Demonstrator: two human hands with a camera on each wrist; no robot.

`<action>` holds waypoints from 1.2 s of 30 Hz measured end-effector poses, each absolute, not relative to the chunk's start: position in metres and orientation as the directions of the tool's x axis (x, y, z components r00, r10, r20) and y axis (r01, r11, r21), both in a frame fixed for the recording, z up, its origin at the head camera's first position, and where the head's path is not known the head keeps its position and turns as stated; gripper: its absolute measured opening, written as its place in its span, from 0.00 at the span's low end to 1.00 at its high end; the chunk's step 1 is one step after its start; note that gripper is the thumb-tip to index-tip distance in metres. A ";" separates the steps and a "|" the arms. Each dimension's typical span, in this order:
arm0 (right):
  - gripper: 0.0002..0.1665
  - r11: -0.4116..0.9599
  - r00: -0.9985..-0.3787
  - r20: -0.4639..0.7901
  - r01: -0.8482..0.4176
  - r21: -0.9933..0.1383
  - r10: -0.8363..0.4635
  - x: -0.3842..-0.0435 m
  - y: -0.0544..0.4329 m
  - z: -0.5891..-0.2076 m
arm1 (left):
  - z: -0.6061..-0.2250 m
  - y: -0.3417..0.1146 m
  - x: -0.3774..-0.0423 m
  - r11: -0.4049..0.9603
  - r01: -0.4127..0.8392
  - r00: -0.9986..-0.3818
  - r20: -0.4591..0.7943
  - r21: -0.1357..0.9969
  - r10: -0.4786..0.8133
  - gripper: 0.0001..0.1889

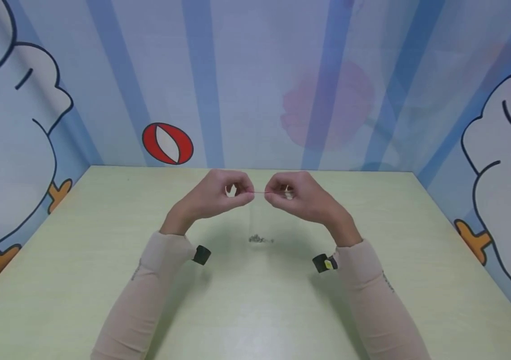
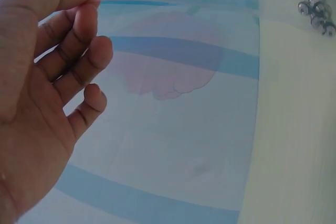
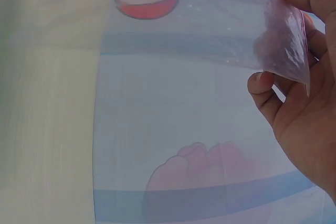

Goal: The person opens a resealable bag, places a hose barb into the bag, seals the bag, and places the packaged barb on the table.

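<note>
A clear zip-lock plastic bag [image 3: 210, 30] with a thin pink-red zip line [image 1: 259, 192] along its top hangs between my two hands. My left hand [image 1: 217, 196] pinches the top edge between thumb and forefinger. In the left wrist view its other fingers bend loosely. Close by on the right, my right hand [image 1: 304, 199] pinches the same edge with thumb and fingers. Its little finger lies against the film in the right wrist view. Small shiny silver pieces [image 1: 259, 239], round and bead-like [image 2: 316, 8], cluster at the bag's lower end.
Below the hands is a pale yellow-green table [image 1: 255, 320]. A light blue striped backdrop [image 1: 260, 75] with cartoon figures and a red-and-white ball print rises behind and beside it. A small black device [image 1: 201, 255] is worn at each wrist.
</note>
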State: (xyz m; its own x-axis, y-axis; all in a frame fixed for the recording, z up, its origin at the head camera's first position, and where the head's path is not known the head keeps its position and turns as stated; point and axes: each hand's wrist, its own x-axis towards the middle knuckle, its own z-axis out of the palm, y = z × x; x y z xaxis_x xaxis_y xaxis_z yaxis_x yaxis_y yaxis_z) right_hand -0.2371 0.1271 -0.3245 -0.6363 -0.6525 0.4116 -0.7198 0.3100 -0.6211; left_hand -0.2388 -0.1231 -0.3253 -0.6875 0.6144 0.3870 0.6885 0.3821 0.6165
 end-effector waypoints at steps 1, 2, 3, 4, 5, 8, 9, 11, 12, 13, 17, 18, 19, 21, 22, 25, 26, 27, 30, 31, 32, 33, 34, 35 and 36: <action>0.06 0.308 -0.637 0.411 -0.718 -0.624 -0.653 -0.237 0.127 -0.325 | -0.325 -0.123 -0.239 0.381 0.697 -0.682 0.398 0.607 0.614 0.02; 0.06 0.307 -0.638 0.410 -0.717 -0.626 -0.652 -0.238 0.127 -0.325 | -0.325 -0.123 -0.239 0.380 0.707 -0.676 0.410 0.597 0.613 0.02; 0.06 0.304 -0.638 0.410 -0.715 -0.629 -0.651 -0.238 0.127 -0.325 | -0.325 -0.122 -0.239 0.378 0.715 -0.669 0.420 0.588 0.613 0.02; 0.05 0.302 -0.639 0.411 -0.714 -0.632 -0.650 -0.238 0.127 -0.325 | -0.325 -0.122 -0.239 0.378 0.720 -0.666 0.427 0.582 0.611 0.02; 0.05 0.298 -0.640 0.411 -0.711 -0.637 -0.649 -0.238 0.126 -0.325 | -0.326 -0.122 -0.239 0.376 0.724 -0.663 0.432 0.579 0.612 0.02; 0.05 0.287 -0.638 0.407 -0.707 -0.646 -0.654 -0.238 0.125 -0.326 | -0.327 -0.122 -0.239 0.371 0.725 -0.660 0.429 0.581 0.617 0.02; 0.05 0.286 -0.636 0.405 -0.707 -0.647 -0.657 -0.238 0.124 -0.326 | -0.327 -0.121 -0.239 0.366 0.722 -0.659 0.424 0.587 0.621 0.02; 0.05 0.286 -0.633 0.401 -0.708 -0.645 -0.662 -0.238 0.124 -0.327 | -0.328 -0.121 -0.239 0.358 0.713 -0.660 0.406 0.602 0.632 0.02; 0.05 0.289 -0.631 0.401 -0.711 -0.641 -0.664 -0.238 0.123 -0.328 | -0.328 -0.121 -0.239 0.355 0.710 -0.660 0.398 0.609 0.637 0.02; 0.05 0.290 -0.630 0.401 -0.713 -0.639 -0.665 -0.238 0.123 -0.328 | -0.329 -0.120 -0.239 0.353 0.705 -0.661 0.389 0.615 0.642 0.02; 0.05 0.289 -0.622 0.401 -0.720 -0.631 -0.673 -0.237 0.122 -0.328 | -0.329 -0.119 -0.239 0.348 0.696 -0.658 0.363 0.628 0.660 0.02; 0.05 0.287 -0.620 0.399 -0.720 -0.632 -0.676 -0.237 0.122 -0.328 | -0.329 -0.118 -0.239 0.349 0.696 -0.657 0.360 0.628 0.662 0.02; 0.05 0.286 -0.618 0.397 -0.721 -0.631 -0.679 -0.237 0.122 -0.328 | -0.329 -0.118 -0.239 0.350 0.696 -0.656 0.356 0.628 0.665 0.02; 0.06 0.285 -0.616 0.395 -0.721 -0.632 -0.682 -0.237 0.121 -0.329 | -0.329 -0.117 -0.239 0.350 0.696 -0.654 0.353 0.627 0.669 0.03; 0.06 0.283 -0.615 0.393 -0.720 -0.634 -0.683 -0.237 0.121 -0.329 | -0.329 -0.117 -0.239 0.352 0.697 -0.654 0.352 0.625 0.670 0.03; 0.06 0.284 -0.612 0.388 -0.721 -0.632 -0.689 -0.237 0.120 -0.329 | -0.329 -0.117 -0.239 0.350 0.704 -0.649 0.359 0.618 0.671 0.03; 0.06 0.285 -0.610 0.388 -0.723 -0.630 -0.690 -0.236 0.120 -0.329 | -0.329 -0.118 -0.238 0.349 0.709 -0.645 0.364 0.613 0.672 0.03; 0.06 0.285 -0.609 0.387 -0.724 -0.628 -0.692 -0.236 0.120 -0.329 | -0.329 -0.118 -0.238 0.347 0.716 -0.640 0.371 0.606 0.673 0.03; 0.06 0.294 -0.610 0.387 -0.727 -0.621 -0.691 -0.236 0.120 -0.328 | -0.328 -0.118 -0.239 0.348 0.735 -0.627 0.389 0.582 0.675 0.02; 0.06 0.295 -0.610 0.388 -0.728 -0.619 -0.691 -0.236 0.120 -0.328 | -0.328 -0.118 -0.239 0.349 0.738 -0.625 0.390 0.577 0.676 0.02; 0.06 0.296 -0.611 0.388 -0.728 -0.619 -0.690 -0.236 0.120 -0.327 | -0.327 -0.118 -0.239 0.351 0.737 -0.626 0.386 0.578 0.678 0.02; 0.05 0.297 -0.611 0.387 -0.728 -0.618 -0.690 -0.236 0.120 -0.327 | -0.327 -0.118 -0.238 0.356 0.731 -0.630 0.375 0.582 0.680 0.02; 0.05 0.297 -0.609 0.387 -0.729 -0.617 -0.692 -0.236 0.120 -0.327 | -0.326 -0.118 -0.238 0.363 0.720 -0.637 0.357 0.591 0.684 0.02; 0.05 0.295 -0.607 0.386 -0.730 -0.617 -0.695 -0.236 0.120 -0.327 | -0.326 -0.118 -0.237 0.369 0.709 -0.643 0.336 0.601 0.688 0.03; 0.05 0.292 -0.604 0.386 -0.731 -0.616 -0.697 -0.236 0.120 -0.327 | -0.325 -0.118 -0.237 0.375 0.697 -0.649 0.315 0.611 0.692 0.03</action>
